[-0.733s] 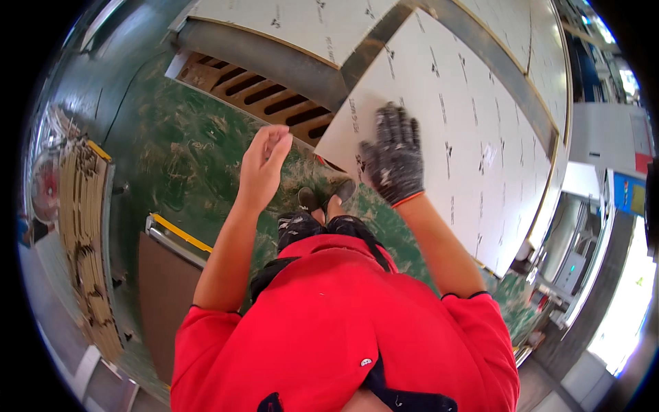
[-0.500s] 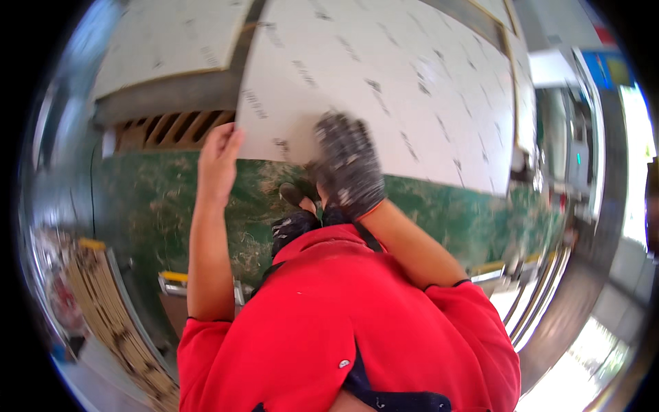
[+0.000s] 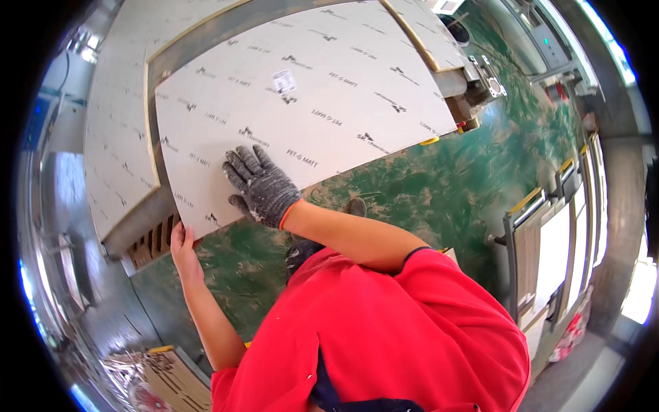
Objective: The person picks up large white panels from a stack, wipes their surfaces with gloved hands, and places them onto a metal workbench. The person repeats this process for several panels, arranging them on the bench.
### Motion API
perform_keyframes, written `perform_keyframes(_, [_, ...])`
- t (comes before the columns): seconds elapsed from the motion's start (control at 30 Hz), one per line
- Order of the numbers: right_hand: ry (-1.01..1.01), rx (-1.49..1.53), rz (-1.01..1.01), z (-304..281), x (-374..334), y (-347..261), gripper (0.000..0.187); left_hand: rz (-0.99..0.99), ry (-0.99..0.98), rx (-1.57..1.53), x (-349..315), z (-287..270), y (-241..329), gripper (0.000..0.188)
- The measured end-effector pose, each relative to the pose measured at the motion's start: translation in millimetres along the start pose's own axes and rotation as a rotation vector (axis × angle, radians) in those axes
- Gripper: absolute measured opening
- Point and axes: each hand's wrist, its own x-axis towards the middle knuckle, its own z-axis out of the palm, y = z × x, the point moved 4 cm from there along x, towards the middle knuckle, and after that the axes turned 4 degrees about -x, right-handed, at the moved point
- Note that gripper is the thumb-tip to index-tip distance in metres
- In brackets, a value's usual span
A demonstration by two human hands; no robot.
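- The white panel [image 3: 322, 134] is set toward 1 o'clock from both hands, its long axis laid from 8 to 2 o'clock.
- Its middle is more nearly reached by the gloved right hand [image 3: 261, 184], which is spread flat on it, fingers apart.
- Its near-left corner is touched by the bare left hand [image 3: 185, 253]; whether it is clamped there cannot be told.
- Toward 3 to 4 o'clock, upright boards [image 3: 553, 246] are held in a dark-framed rack [image 3: 511, 264].
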Motion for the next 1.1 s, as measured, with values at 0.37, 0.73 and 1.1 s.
perform_keyframes(0.37, [0.373,-0.868,0.803,-259,-235,354,0.052,-0.018,0.029,0.088,0,-1,-10,0.035])
perform_keyframes(0.73, [0.251,-0.388,0.358,-135,-111,213,0.074,-0.017,-0.004,0.169,10,-6,-3,0.025])
perform_keyframes(1.1, [0.365,-0.667,0.348,-142,-160,306,0.052,-0.027,-0.076,0.107,2,-1,3,0.025])
